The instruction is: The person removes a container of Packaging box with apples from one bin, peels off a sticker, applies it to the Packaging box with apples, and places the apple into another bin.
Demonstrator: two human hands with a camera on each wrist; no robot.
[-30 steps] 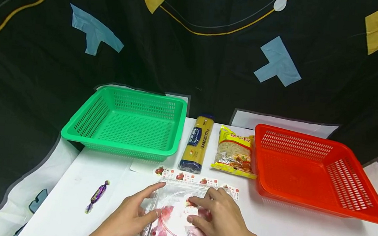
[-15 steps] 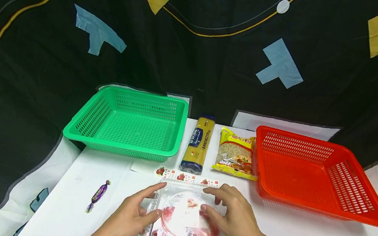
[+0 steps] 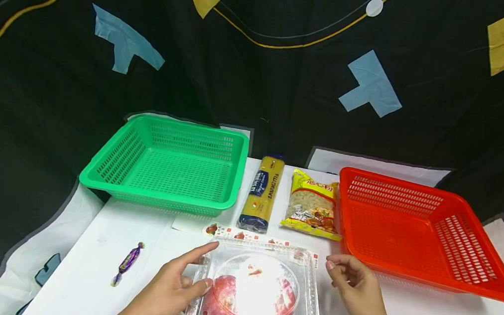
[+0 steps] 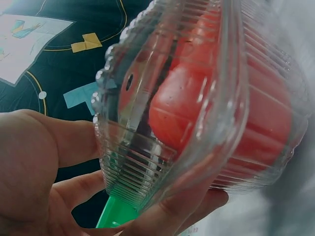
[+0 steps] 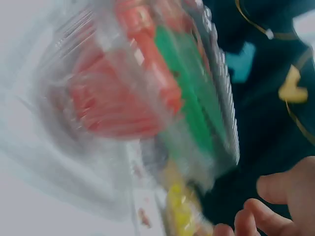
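A clear plastic clamshell box stands at the table's front with its lid down. Inside are smooth red things that look like tomatoes. Glare whitens much of the lid, where a small red-pictured label shows. My left hand holds the box's left side, thumb on the lid edge and fingers along and below it. My right hand hovers right of the box, apart from it, fingers loosely bent around nothing. Behind the box lies a strip of fruit-printed labels, partly covered by it.
A green basket stands back left and a red basket at right. Between them lie a spaghetti pack and a yellow-edged pasta bag. A purple-wrapped candy lies at left on the white table.
My right hand was on the lid by the label; it has lifted off and moved right, clear of the box. My left hand has kept its hold on the left side.
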